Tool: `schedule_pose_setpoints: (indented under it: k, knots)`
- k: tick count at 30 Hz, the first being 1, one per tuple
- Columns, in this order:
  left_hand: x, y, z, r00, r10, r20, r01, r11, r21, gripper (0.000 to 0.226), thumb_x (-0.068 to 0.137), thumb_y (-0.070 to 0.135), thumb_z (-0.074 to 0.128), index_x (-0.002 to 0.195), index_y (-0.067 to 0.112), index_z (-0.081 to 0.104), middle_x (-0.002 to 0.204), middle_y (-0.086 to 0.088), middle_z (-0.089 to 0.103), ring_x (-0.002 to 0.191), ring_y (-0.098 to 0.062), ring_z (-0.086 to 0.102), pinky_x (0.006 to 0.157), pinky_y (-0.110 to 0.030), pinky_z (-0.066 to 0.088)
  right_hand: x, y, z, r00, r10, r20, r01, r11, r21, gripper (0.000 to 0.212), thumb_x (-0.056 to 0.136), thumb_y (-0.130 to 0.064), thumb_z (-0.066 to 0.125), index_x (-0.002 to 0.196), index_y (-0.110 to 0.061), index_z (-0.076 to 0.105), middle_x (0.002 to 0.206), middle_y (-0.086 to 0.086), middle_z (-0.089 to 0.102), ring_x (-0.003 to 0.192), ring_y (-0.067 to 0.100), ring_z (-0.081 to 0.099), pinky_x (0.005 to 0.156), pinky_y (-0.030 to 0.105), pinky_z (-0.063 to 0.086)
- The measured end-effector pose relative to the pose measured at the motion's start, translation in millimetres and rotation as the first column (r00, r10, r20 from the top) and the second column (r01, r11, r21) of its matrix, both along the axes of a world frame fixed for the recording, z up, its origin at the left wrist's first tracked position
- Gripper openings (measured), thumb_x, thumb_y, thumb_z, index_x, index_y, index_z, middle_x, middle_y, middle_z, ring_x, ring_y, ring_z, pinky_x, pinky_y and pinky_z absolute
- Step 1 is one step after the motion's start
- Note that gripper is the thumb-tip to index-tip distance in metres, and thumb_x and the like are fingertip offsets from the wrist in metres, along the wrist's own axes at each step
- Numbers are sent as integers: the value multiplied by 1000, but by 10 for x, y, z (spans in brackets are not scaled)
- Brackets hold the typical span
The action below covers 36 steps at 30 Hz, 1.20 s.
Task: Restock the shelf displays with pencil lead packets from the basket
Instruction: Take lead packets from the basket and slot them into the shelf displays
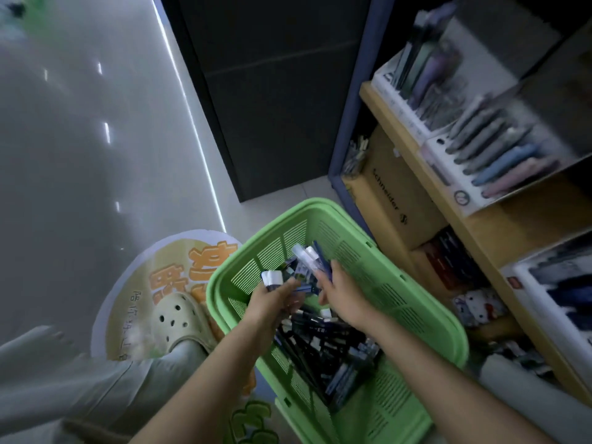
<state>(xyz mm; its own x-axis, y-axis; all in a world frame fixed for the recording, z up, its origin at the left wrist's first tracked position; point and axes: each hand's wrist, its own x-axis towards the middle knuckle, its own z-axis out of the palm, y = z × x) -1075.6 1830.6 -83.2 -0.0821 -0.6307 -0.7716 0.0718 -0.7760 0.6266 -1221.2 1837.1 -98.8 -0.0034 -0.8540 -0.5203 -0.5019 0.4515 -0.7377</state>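
L hand (272, 298) curled round a few lead packets (271, 278), R hand (339, 296) gripping a bigger bunch (309, 256); prob. gathering handfuls to save trips; loose stock (320, 344) in green basket (416, 293) on glossy grey floor (80, 155), just beside wooden shelf (480, 225); aisle dim.
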Motion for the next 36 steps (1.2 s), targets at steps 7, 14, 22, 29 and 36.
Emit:
schedule_pose_setpoints:
  k: [7,14,22,29,36]
  knots:
    - [-138,65,691,980,37,-194,-71,982,-172,20,95,19,54,87,2,63,75,-19,60,74,-30,55,65,-40,46,136,169,800,996,89,23,-86,989,-122,10,102,-33,36,102,-25,42,63,-3,54,48,5,52,51,20,41]
    - [-181,193,1244,972,60,-226,-133,937,-322,34,95,19,56,119,-5,57,109,-24,67,95,-38,66,77,-41,57,56,370,1546,991,91,-98,-113,961,-254,22,101,-39,37,104,-22,50,73,2,58,71,27,62,74,47,54]
    - [-294,392,1860,953,-43,-299,-100,889,-447,28,95,12,54,121,0,54,112,-21,67,84,-23,70,70,-34,60,-226,733,2223,941,-11,-337,-141,894,-424,16,99,-38,42,95,-23,40,74,-8,47,59,5,43,50,21,30]
    - [-475,673,2281,930,-177,-321,-13,860,-510,25,95,14,54,119,4,56,104,-15,70,81,-21,68,63,-30,57,-343,1144,2688,959,-66,-277,-55,911,-409,30,100,-47,33,100,-17,39,81,-3,53,75,16,54,63,29,39]
    - [-622,831,2584,894,-283,-347,42,824,-565,19,96,15,54,112,7,59,92,-13,73,78,-19,70,66,-32,57,-566,1383,3010,962,-229,-146,108,816,-569,6,94,-24,58,92,-19,55,73,-5,62,58,7,56,60,28,53]
